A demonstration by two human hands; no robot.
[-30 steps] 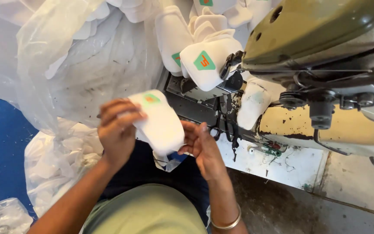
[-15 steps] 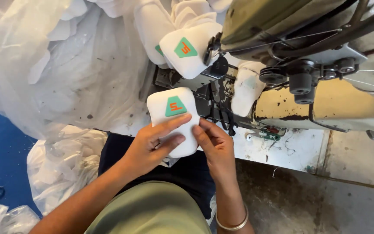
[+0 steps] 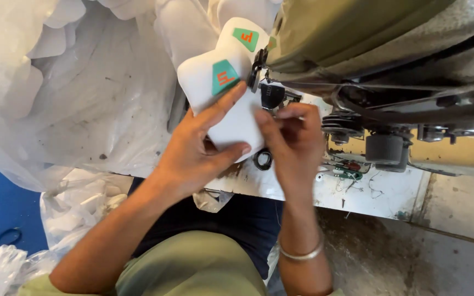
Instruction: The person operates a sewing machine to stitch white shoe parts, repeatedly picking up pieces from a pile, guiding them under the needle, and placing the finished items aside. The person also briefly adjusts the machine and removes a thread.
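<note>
My left hand point(image 3: 201, 145) grips a white padded piece point(image 3: 220, 96) with a green and orange label patch on its top. The hand holds it up against the head of an olive-green sewing machine point(image 3: 368, 49). My right hand point(image 3: 289, 140) pinches the piece's right edge close to the machine's needle area point(image 3: 270, 93). A second white piece with the same kind of patch point(image 3: 245, 35) sits just behind the first, touching the machine. A metal bangle point(image 3: 303, 253) is on my right wrist.
A large clear plastic bag point(image 3: 72, 93) full of white pieces fills the left side. More crumpled plastic point(image 3: 78, 203) lies below it over a blue floor point(image 3: 1, 214). The machine's stained white table point(image 3: 379, 192) runs along the right, with a black ring point(image 3: 263, 159) on it.
Both hands have lifted the white piece up and to the right, from my lap to the machine's needle area. The view has moved closer to the machine.
</note>
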